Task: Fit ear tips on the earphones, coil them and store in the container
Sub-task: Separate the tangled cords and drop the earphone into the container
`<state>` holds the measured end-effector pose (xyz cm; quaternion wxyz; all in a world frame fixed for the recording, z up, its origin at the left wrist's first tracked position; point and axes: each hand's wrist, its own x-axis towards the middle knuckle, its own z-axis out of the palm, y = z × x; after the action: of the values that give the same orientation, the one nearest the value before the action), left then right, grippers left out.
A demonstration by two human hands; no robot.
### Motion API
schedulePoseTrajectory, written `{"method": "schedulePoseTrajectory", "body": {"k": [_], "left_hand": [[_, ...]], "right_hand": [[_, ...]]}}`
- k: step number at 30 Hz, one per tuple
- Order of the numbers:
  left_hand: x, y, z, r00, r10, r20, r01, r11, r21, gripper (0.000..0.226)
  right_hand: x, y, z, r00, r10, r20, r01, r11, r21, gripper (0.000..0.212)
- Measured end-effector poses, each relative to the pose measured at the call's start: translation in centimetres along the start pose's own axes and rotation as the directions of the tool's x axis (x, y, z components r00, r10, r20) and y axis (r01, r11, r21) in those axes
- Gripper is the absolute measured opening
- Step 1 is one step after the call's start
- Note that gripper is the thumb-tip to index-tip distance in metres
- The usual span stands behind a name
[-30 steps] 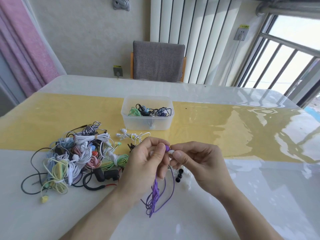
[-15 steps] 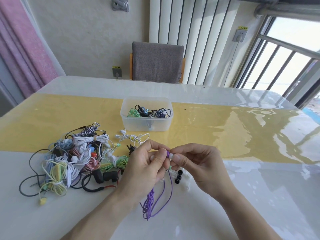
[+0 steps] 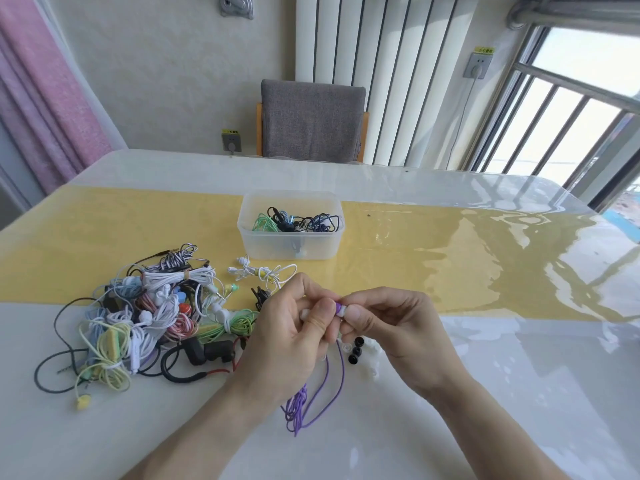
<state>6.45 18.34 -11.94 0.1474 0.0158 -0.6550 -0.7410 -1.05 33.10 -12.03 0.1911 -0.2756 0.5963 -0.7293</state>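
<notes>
While the purple earbud (image 3: 337, 307) sits pinched at frame centre, the white ear tip (image 3: 343, 310) is now pressed up against it; a sec ago there was a small gap between bud and tip, so the fit looks nearly made, tho I can't tell if it's fully seated. Left hand (image 3: 294, 337) is clenched on the bud, thumb over it. Right hand (image 3: 391, 327) grips the tip btw thumb and forefinger. Both hands have crept a bit up and right in the frame, otherwise same pose.

Purple cable (image 3: 318, 393) hangs from the left hand and bunches loosely on the table (image 3: 519, 393) just below centre, not yet coiled. Spare ear tips (image 3: 355, 349), black and white ones, lie on the table just under the right hand.

Further out, left of centre, the tangled pile of earphones (image 3: 138, 320) waits, many colours, well apart from the hands. One white pair (image 3: 259, 271) lies btw the pile and the container (image 3: 291, 225), which stands above centre on the yellow strip, lid off, w/ a few coiled sets already in it. Nothing there has shifted.

My read: tip-fitting step almost done for this bud; whether the 2nd bud has its tip I can't see. Coiling and storing are left.
</notes>
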Motion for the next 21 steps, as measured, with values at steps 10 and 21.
{"method": "schedulePoseTrajectory", "body": {"k": [10,21], "left_hand": [[0.0,0.2,-0.1,0.990,-0.138,0.019,0.139,0.982,-0.129,0.011],[0.1,0.1,-0.2,0.947,-0.300,0.115,0.319,0.917,-0.238,0.017]], "right_hand": [[-0.1,0.1,0.2,0.994,-0.095,-0.047,0.090,0.991,-0.095,0.006],[-0.2,-0.1,-0.9,0.982,-0.184,0.045,0.187,0.907,-0.376,0.006]]}}
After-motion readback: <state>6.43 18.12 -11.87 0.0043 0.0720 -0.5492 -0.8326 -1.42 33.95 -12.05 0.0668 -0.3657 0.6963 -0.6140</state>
